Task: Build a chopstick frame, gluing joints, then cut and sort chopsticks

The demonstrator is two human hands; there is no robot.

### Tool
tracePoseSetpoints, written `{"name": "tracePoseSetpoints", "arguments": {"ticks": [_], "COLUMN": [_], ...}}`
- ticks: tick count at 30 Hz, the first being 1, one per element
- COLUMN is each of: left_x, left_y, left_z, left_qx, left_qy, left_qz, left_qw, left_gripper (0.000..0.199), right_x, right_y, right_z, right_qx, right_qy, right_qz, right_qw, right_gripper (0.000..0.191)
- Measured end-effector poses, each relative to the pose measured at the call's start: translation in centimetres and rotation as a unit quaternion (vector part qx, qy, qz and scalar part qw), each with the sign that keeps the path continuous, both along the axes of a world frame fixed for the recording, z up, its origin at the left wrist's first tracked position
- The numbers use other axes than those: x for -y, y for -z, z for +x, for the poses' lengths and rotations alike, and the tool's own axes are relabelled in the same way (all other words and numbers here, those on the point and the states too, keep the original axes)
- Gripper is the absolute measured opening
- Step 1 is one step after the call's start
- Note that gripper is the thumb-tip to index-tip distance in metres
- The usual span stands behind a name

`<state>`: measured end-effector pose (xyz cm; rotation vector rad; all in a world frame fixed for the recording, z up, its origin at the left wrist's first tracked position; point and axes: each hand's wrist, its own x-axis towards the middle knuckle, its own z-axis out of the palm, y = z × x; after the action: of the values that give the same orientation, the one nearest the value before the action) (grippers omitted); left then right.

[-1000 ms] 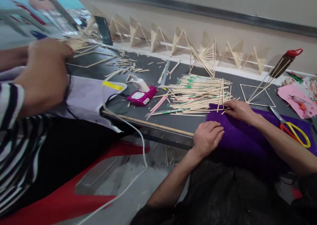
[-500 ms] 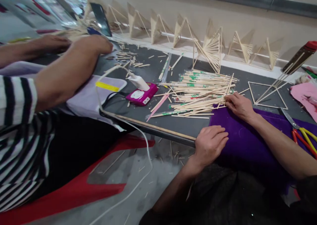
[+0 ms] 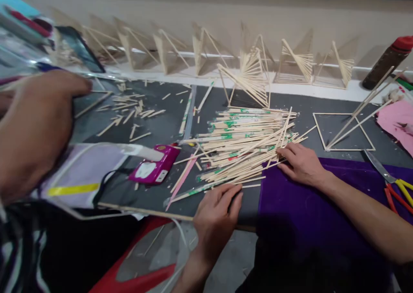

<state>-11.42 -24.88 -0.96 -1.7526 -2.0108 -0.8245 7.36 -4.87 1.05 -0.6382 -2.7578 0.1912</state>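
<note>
My right hand (image 3: 300, 161) rests at the right end of a heap of thin wooden sticks (image 3: 238, 140), with its fingers closed on stick ends there. Loosely bent, with fingers apart, my left hand (image 3: 217, 211) lies at the table's front edge beside the lower sticks. Nothing shows in it, though its fingertips are partly hidden. Several sticks in the heap are in clear wrappers with green print. A purple cloth (image 3: 290, 198) lies under my right wrist. To the right stands a stick frame (image 3: 345, 149) with a square base and slanting sticks.
Finished twisted stick models (image 3: 248, 78) line the wall. Scissors (image 3: 383, 172), a brown bottle with a red cap (image 3: 383, 65) and pink material (image 3: 395, 123) are at right. A magenta power socket (image 3: 156, 166) sits at left, near another person's arm (image 3: 35, 129) and short stick pieces (image 3: 129, 108).
The view has swung left and closer. My left hand has moved from the purple cloth's edge leftward to the lower sticks. My right hand stays at the heap's right end.
</note>
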Motion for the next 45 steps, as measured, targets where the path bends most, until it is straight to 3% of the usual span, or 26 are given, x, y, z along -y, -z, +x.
{"name": "tracePoseSetpoints", "arguments": {"ticks": [11, 18, 25, 36, 45], "left_x": [-0.4, -0.6, -0.8, 0.0, -0.2], "left_y": [1.2, 1.7, 1.7, 1.1, 1.3], "left_z": [-0.4, -0.7, -0.2, 0.2, 0.5], "left_qx": [0.058, 0.066, 0.052, 0.029, 0.04], "left_qy": [-0.02, -0.057, -0.049, -0.006, -0.032], "left_qz": [0.017, 0.007, 0.046, 0.026, 0.038], "left_qw": [0.998, 0.996, 0.996, 0.999, 0.998], "left_gripper": [0.014, 0.015, 0.013, 0.019, 0.027], "right_x": [-0.1, -0.5, -0.4, -0.2, -0.4], "right_y": [-0.8, -0.2, 0.1, 0.1, -0.1], "right_z": [-0.5, -0.4, -0.3, -0.2, -0.3], "right_qx": [0.023, 0.004, 0.007, -0.003, 0.01], "right_qy": [0.004, 0.024, 0.04, 0.066, 0.084], "right_qz": [0.005, 0.033, 0.053, 0.03, 0.018], "right_qw": [1.0, 0.999, 0.998, 0.997, 0.996], "right_gripper": [0.034, 0.042, 0.043, 0.047, 0.049]}}
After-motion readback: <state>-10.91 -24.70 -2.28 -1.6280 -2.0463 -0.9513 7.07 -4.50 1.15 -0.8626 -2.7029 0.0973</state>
